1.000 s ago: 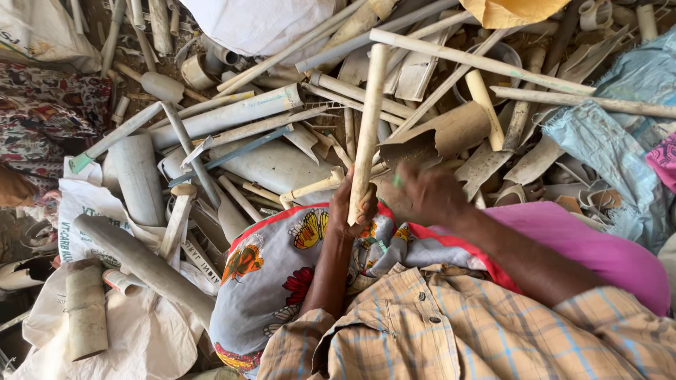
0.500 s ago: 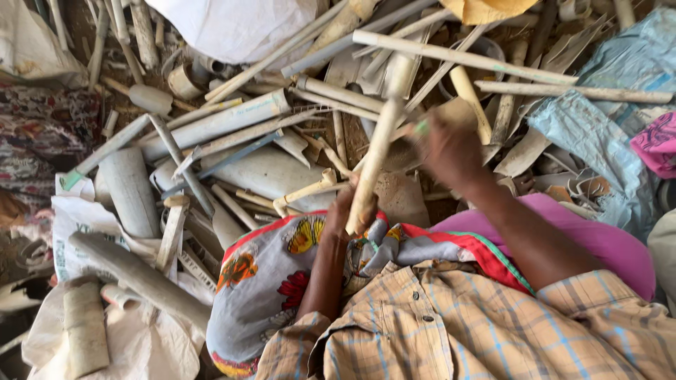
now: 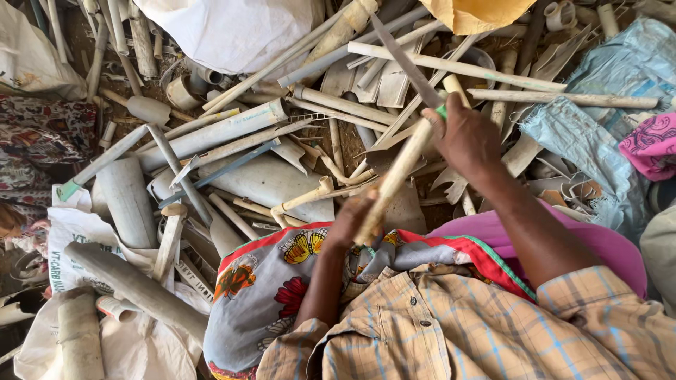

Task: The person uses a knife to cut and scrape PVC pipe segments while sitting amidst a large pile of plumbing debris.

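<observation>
Head view: our left hand [image 3: 348, 224] has its fingers clamped on the lower end of a pale stick [image 3: 401, 169], held tilted above our lap. Our right hand [image 3: 466, 137] has its fingers clamped on a knife [image 3: 406, 62], its blade raised over the stick. A heap of pipes [image 3: 211, 134] lies beyond.

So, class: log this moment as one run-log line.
left hand: grips pale plastic pipe | right hand: holds long grey knife against it | around: scrap pipe pile

Pipe pile [image 3: 232, 134] ahead; sack [image 3: 239, 28] behind, cloth [image 3: 267, 288] before it
</observation>
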